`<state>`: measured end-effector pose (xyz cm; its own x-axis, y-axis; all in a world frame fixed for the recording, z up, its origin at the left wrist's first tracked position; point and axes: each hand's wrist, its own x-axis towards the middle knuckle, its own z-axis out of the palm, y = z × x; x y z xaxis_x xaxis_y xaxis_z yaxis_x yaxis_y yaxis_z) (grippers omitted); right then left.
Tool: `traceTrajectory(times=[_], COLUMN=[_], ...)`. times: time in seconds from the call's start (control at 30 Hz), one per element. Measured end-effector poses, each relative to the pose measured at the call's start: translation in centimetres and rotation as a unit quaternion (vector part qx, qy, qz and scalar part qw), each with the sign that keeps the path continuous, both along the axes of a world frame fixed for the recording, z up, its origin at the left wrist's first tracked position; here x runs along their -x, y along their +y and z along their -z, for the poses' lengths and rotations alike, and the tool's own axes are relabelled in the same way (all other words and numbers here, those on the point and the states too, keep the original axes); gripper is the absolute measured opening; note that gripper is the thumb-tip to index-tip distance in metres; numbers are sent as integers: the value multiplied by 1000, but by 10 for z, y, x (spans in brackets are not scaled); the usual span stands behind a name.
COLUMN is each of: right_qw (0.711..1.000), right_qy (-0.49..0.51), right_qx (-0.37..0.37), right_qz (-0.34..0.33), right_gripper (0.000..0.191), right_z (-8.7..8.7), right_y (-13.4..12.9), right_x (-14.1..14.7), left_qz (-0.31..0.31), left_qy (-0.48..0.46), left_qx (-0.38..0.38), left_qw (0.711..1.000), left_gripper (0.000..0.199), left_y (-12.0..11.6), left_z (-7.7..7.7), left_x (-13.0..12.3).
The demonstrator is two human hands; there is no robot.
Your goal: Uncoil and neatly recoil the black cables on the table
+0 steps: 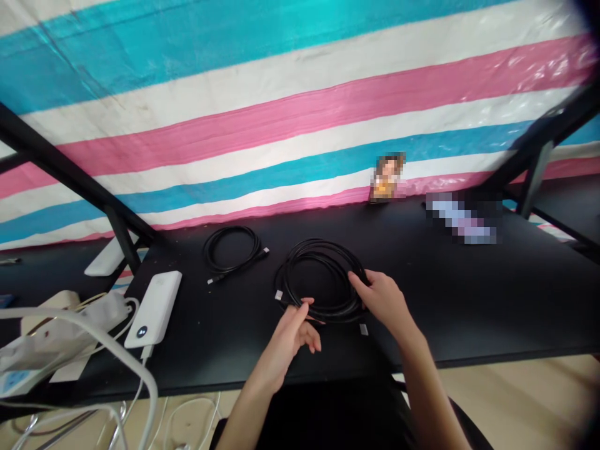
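While the right hand (379, 295) grips the right side of the larger coiled black cable (341, 312) between thumb and fingers, the left hand (296, 331), loosely curled, pinches its near edge over the counter (473, 300), beside a smaller black coil (240, 269).

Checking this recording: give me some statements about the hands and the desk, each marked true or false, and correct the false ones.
1. The right hand grips the right side of the larger black cable coil. True.
2. The smaller black cable coil lies to the right of the larger one. False: it lies to the left.
3. A white cable is plugged into the near end of the white power bank. True.
4. The left hand is on the power bank. False: it is at the near edge of the larger coil.
5. The sheet behind the desk has blue, white and pink stripes. True.
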<state>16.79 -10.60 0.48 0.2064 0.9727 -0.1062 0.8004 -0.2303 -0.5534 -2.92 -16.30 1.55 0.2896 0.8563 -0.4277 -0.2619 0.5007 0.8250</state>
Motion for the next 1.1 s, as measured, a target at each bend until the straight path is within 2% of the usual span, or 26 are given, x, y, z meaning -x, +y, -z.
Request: traceTrajectory(times=[0.07, 0.13, 0.17, 0.2, 0.23, 0.3, 0.37, 0.4, 0.43, 0.53, 0.63, 0.77, 1.0, 1.1], right_qw=[1000, 1000, 1000, 1000, 1000, 999, 998, 998, 998, 998, 998, 995, 989, 988], right_qy=[-12, -18, -14, -9, -3, 1, -10, -16, -23, -37, -29, -8, 44, 35], right_qx=[-3, -4, -7, -12, -20, -40, -55, -59, -61, -58, -58, -98, -144, -151], right_qz=[-2, -11, -15, -16, -17, -15, -11, -11, -8, 8, 21, 11, -5, -19], right_gripper=[35, 32, 29, 27, 24, 25, 36, 42, 46, 43, 37, 37, 46, 44], right_z=[4, 9, 10, 12, 14, 17, 20, 21, 23, 27, 30, 32, 30, 30], right_y=[1, 1, 0, 0, -1, -2, -3, -2, -2, -1, 0, -1, -2, -1], right_x=[1, 1, 1, 2, 2, 4, 6, 7, 8, 12, 15, 19, 24, 24], left_qz=[93, 195, 221, 220, 193, 86, -19, -48, -59, -43, -11, 11, 41, 40], left_qy=[33, 79, 93, 101, 113, 183, 320, 399, 437, 463, 457, 455, 452, 460], left_qx=[-12, -36, -53, -75, -101, -150, -174, -172, -163, -146, -145, -151, -126, -114], left_qw=[995, 977, 969, 967, 969, 968, 931, 900, 883, 873, 878, 877, 882, 880], left_gripper=[55, 52, 48, 45, 43, 42, 46, 49, 54, 59, 62, 62, 38, 34], left_y=[-9, -18, -21, -23, -22, -15, 1, 11, 21, 47, 58, 58, 60, 63], left_z=[-7, -18, -23, -28, -32, -33, -25, -18, -10, 10, 21, 24, 25, 28], left_x=[9, 20, 26, 31, 36, 43, 49, 50, 51, 50, 41, 35, 38, 38])
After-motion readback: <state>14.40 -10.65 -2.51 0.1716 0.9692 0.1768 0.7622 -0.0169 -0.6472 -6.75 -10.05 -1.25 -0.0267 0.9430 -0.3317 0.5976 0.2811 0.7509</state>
